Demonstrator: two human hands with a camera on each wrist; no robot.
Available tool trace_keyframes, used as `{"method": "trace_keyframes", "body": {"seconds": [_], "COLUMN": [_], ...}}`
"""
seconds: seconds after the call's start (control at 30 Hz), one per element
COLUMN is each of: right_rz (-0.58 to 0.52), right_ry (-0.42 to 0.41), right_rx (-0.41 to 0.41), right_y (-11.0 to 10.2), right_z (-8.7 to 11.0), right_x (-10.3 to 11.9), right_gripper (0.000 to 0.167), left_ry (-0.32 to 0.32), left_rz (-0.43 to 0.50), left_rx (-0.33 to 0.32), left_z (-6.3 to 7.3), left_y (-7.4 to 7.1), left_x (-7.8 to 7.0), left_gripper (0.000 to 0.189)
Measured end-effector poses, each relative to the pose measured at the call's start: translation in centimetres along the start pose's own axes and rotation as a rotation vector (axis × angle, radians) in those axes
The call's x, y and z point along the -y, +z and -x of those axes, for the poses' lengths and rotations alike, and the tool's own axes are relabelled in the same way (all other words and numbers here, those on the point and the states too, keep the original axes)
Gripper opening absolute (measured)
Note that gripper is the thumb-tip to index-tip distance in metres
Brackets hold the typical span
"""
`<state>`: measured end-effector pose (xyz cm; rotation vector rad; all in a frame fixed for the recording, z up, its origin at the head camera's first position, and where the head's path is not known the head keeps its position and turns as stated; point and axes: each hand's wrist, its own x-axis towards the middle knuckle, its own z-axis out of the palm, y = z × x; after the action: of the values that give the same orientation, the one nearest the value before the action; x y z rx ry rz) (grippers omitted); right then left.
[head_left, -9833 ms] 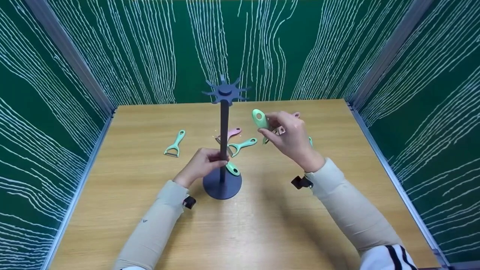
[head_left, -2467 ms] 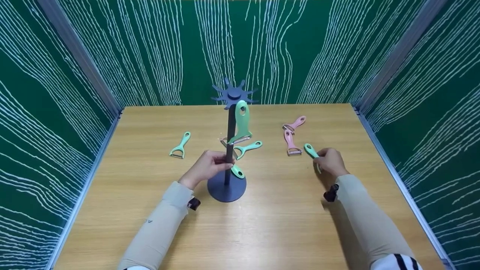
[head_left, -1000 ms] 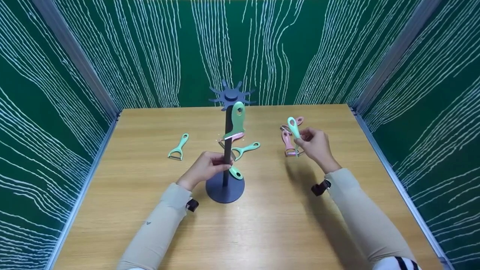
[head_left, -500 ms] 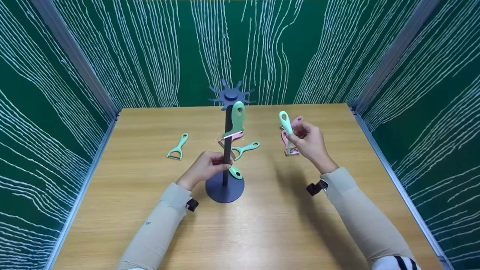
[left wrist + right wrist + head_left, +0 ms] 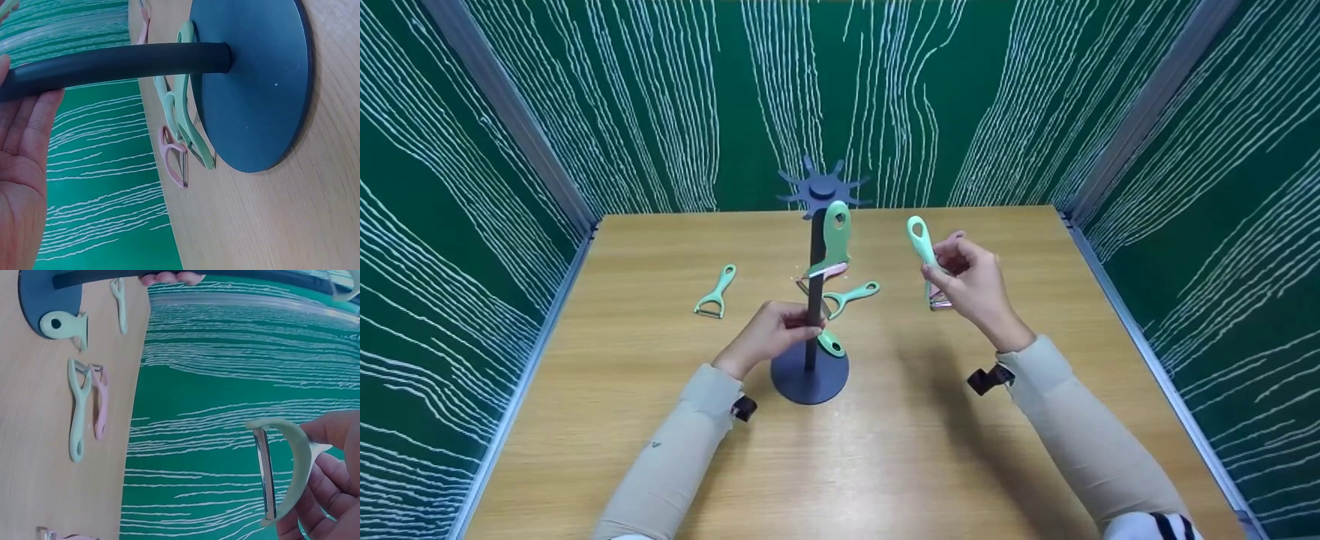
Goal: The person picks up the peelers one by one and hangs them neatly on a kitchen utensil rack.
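My left hand (image 5: 765, 337) grips the upright pole of a dark stand (image 5: 810, 384) with a round base and star-shaped hook top. Its fingers curl round the pole (image 5: 124, 64) in the left wrist view. A green vegetable peeler (image 5: 837, 234) hangs by its handle hole from a front hook, blade down. Right of the stand, my right hand (image 5: 979, 289) pinches another green peeler (image 5: 919, 236) in the air, handle up. In the right wrist view its metal blade (image 5: 265, 472) faces away from the fingers. My right hand partly hides the pink peelers (image 5: 941, 304) behind it.
On the wooden table, one green peeler (image 5: 716, 291) lies to the left and another (image 5: 851, 296) behind the pole. A pink peeler (image 5: 100, 402) lies beside the latter. A wide-handled green peeler (image 5: 831, 343) lies at the base. Green walls (image 5: 885, 97) enclose the table.
One green peeler, in my right hand at first, now hangs on the stand. My right hand has since taken another from the table's right, raised it and brought it left. My left hand stays put.
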<state>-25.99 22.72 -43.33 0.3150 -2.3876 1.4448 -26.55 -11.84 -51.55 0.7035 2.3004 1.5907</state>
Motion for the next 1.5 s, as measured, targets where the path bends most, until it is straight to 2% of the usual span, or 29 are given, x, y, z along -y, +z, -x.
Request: {"method": "trace_keyframes", "body": {"seconds": [0.3,0.63,1.07,1.3,1.5], "right_rz": [-0.047,-0.027,-0.026,-0.062,-0.074], "right_ry": [-0.096,-0.162,-0.306,-0.382,-0.413], "right_rx": [-0.038,-0.06,-0.066,-0.082,-0.068], "right_y": [0.4,0.7,0.6,0.6,0.5], "right_z": [0.4,0.9,1.5,1.5,1.6], "right_x": [1.9,3.7,7.2,8.5,9.8], "right_gripper": [0.018,0.023,0.026,0.024,0.025], "left_ry": [0.042,-0.004,0.004,0.059,0.044], "left_rz": [-0.01,-0.004,-0.003,-0.056,-0.044], "left_rx": [0.0,0.006,0.006,0.004,0.006], "left_z": [-0.2,-0.2,-0.2,-0.2,-0.1], "left_y": [0.1,-0.2,-0.1,0.0,0.0], "left_x": [0.2,0.1,0.1,0.1,0.2], "left_gripper": [0.017,0.02,0.021,0.019,0.018]}}
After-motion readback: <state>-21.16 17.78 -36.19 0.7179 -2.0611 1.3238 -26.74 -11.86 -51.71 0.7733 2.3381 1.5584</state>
